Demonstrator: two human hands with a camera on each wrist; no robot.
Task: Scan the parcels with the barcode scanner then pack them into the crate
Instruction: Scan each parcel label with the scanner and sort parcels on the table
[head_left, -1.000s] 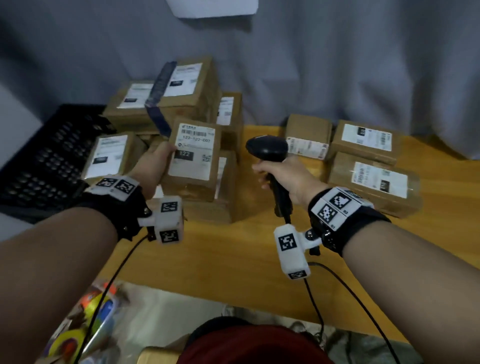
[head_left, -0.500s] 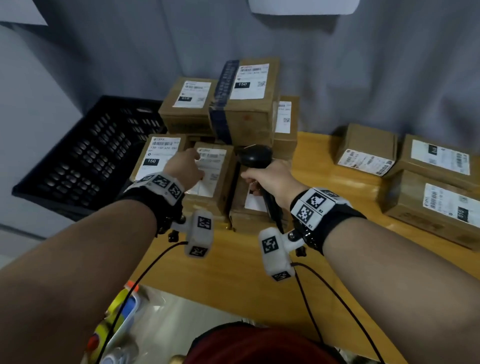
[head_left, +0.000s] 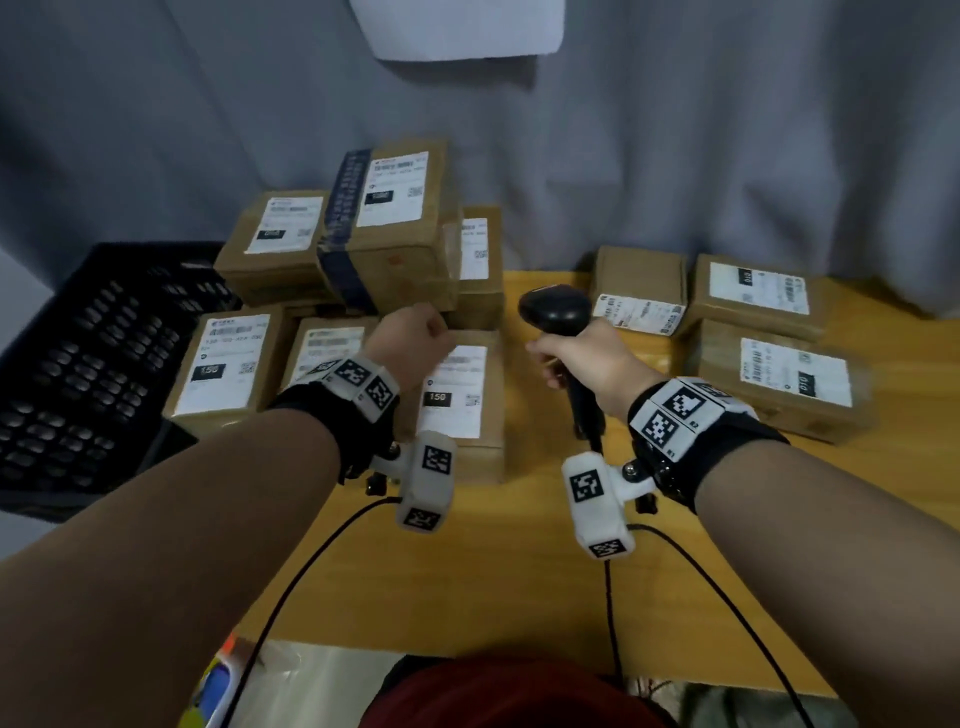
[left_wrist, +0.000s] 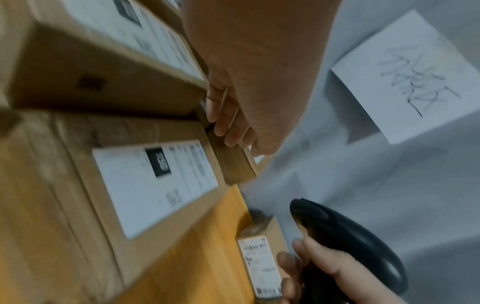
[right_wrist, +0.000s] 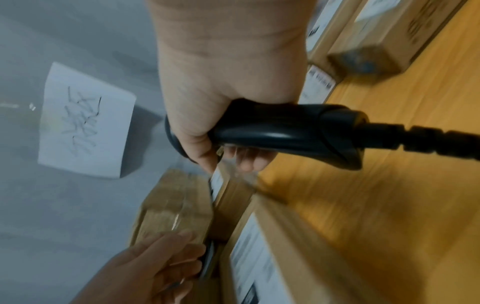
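Note:
My right hand (head_left: 587, 358) grips the handle of the black barcode scanner (head_left: 556, 312), held upright above the wooden table; the right wrist view shows the fingers wrapped round the scanner (right_wrist: 285, 131). My left hand (head_left: 415, 338) reaches over a flat brown parcel (head_left: 457, 410) with a white label marked 150. The left wrist view shows its fingertips (left_wrist: 223, 131) down in the gap at that parcel's (left_wrist: 155, 185) far edge, touching it. The black slotted crate (head_left: 104, 364) stands to the left of the table. The scanner head is right of the left hand.
More labelled parcels are stacked behind and left of the hand (head_left: 384, 234), and three lie at the right (head_left: 779, 379). Bare table (head_left: 519, 571) spreads in front. A grey curtain with a paper sign (head_left: 457, 26) closes the back. Cables trail from both wrists.
A second ago my left hand held a labelled parcel up by the scanner. It set that parcel down in the left group and has moved right to the 150 parcel.

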